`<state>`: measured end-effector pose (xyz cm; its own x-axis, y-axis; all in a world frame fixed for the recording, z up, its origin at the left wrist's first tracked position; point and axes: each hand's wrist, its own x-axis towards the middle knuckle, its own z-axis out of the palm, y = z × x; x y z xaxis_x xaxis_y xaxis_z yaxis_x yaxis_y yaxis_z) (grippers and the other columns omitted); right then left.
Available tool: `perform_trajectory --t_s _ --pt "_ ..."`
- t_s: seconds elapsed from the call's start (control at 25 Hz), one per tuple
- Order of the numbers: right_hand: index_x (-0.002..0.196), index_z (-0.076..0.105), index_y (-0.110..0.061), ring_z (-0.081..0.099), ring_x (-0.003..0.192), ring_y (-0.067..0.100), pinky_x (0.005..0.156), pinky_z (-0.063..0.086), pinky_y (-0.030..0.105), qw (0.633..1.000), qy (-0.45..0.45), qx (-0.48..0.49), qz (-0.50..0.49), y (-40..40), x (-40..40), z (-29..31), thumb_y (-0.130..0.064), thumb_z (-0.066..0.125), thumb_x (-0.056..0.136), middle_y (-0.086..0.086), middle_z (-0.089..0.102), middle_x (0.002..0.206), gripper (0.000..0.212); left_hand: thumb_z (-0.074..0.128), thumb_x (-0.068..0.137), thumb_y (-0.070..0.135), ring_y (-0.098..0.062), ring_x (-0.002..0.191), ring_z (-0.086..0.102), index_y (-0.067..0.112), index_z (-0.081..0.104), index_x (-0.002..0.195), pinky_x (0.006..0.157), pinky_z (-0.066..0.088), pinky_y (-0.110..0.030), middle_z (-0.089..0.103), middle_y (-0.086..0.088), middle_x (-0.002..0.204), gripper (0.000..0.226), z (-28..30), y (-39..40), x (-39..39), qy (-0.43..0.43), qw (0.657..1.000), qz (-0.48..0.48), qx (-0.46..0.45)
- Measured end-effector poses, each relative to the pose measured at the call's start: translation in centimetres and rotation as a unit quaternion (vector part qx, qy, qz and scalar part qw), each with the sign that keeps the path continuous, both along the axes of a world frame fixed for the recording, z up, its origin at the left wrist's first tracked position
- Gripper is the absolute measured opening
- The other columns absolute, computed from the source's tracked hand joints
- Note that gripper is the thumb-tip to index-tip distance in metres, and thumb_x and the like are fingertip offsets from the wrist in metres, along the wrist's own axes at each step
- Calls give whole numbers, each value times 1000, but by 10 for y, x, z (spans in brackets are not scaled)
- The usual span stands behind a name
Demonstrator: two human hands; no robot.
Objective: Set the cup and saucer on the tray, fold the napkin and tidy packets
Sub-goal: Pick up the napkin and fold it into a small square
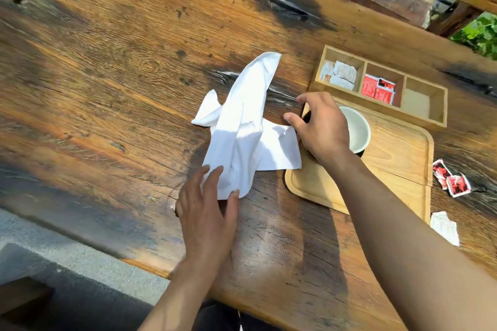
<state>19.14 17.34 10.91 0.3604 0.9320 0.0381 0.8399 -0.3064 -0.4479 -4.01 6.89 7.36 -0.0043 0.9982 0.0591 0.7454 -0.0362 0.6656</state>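
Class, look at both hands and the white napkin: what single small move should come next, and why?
Probably spread the napkin flat before folding. It lies crumpled and twisted on the table, one corner overlapping the tray. The left hand touches its near edge, the right hand its far corner. The cup already stands on the tray.

The table [107, 75] is old wood, rough and cracked, with dark stains and a slight shine. The tray [398, 153] and the box [419, 83] are pale wood, smooth and matt. The napkin [242, 126] is white cloth, soft and creased. The cup [359, 129] looks glazed and smooth inside. The packets [451, 183] are crumpled paper.
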Motion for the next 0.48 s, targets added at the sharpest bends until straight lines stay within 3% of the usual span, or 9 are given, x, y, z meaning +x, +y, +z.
perform_trajectory --t_s 0.12,0.28,0.48 --pt "126 54 -25 50 118 22 86 43 33 998 -1 -34 47 22 6 0 -41 65 83 0 53 128 47 61 89 33 -22 128 40 23 43 135 104 32 -42 47 -2 135 50 0 15 -4 -30 995 69 -70" --pt "133 47 -22 48 123 25 95 40 35 996 -6 -63 55 57 17 0 -40 64 85 4 49 135 55 61 88 40 -18 105 55 24 50 129 83 44 -35 56 9 107 45 -4 27 -10 -101 970 175 -136" --pt "138 42 -20 50 123 25 96 39 36 995 49 -80 24 97 20 -4 -44 65 84 6 45 141 64 63 83 49 -10 72 61 31 61 85 56 39 -26 63 16 68 18 -12 29 -9 -137 938 241 -207"
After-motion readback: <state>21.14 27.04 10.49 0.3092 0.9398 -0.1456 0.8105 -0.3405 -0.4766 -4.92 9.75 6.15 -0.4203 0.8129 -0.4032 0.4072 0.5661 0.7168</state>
